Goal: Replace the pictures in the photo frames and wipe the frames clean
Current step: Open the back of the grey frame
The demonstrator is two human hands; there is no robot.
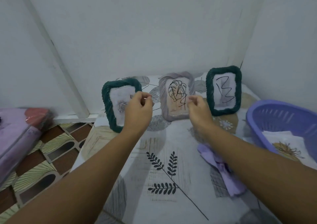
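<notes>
Three small upright photo frames stand in a row at the back of the table [171,198], which is covered with a leaf-patterned cloth and set against a pale wall; the left dark green frame with a ribbed border [109,103] holds a faint grey flower picture; the middle grey frame with a ribbed border [173,86] shows a black scribbled leaf drawing; the right dark green ribbed frame [223,90] shows a black "B"-like scrawl. At the right edge sits a purple plastic slotted basket [281,119] with printed paper sheets [284,146] lying inside it; a crumpled lilac cloth [223,168] lies on the table, partly hidden under the right forearm. To the left, off the table, blurred purple and red bundles [22,126] rest above a patterned tile floor [42,163].

Both arms reach forward over the table; the left hand [137,107] hangs in front of the left green frame, covering its right edge, fingers curled together as if pinching, though whether they grip anything cannot be told; the right hand [199,108] is raised before the grey frame's right edge, fingertips pinched, its hold likewise unclear because of blur.
</notes>
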